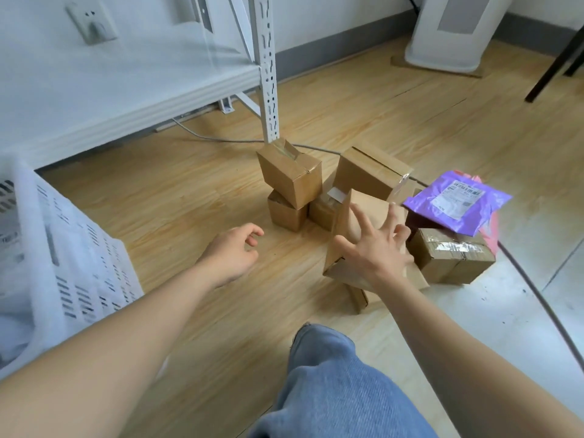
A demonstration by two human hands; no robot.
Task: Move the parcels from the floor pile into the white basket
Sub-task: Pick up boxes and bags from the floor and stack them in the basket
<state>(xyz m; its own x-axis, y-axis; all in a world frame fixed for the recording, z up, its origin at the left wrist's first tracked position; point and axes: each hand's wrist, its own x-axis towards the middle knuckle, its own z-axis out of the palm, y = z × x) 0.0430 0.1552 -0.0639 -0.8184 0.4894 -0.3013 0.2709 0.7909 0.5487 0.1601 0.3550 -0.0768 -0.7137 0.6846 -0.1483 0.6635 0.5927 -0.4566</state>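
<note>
Fingers (363, 218) of the right hand (376, 248) spread wide over a tilted brown box (363, 213) at frame centre; the left hand (234, 251) hangs loosely curled, holding nothing. Six cardboard boxes and one purple mailer (455, 202) form the floor pile. One white basket (57, 248) sits at left edge.

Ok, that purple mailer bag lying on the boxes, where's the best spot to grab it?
Pinch the purple mailer bag by its near-left corner, which overhangs the taped cardboard box below. It lies flat, so come from the front with the right hand, thumb on top.
</note>
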